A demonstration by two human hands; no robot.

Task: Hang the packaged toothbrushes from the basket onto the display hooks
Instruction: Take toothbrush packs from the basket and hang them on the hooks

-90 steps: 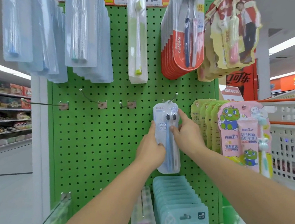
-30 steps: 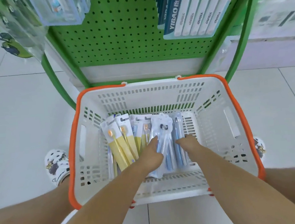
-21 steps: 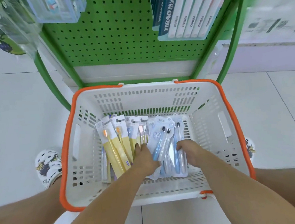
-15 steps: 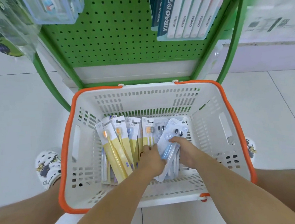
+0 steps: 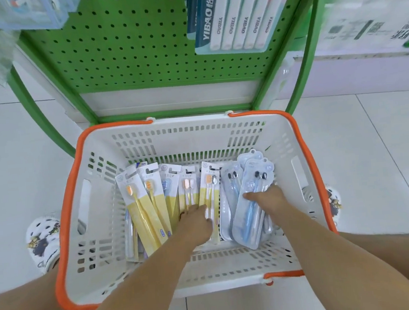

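The blue toothbrush pack (image 5: 248, 207) is a clear, rounded blister holding two brushes with dark heads and blue and pale handles. It lies tilted on the right side of the basket (image 5: 139, 277), its top pointing away from the person. The right hand (image 5: 266, 197) grips it at mid-length, thumb across the front and fingers curled behind. Just under and left of that hand lie more blue packs (image 5: 228, 197) of the same kind.

The left hand (image 5: 195, 220) rests on the yellow-carded packs (image 5: 139, 209), fingers bent down among them; whether it pinches one I cannot tell. These packs fan out leftward from that hand, each a white-and-yellow card with orange, pink or blue brush heads.

The basket is white slotted plastic with an orange rim and stands on the tiled floor (image 5: 15, 157). Beyond both hands rises the green pegboard rack (image 5: 128, 43), with boxed YIBAO toothbrushes (image 5: 232, 23) hanging above the right hand.
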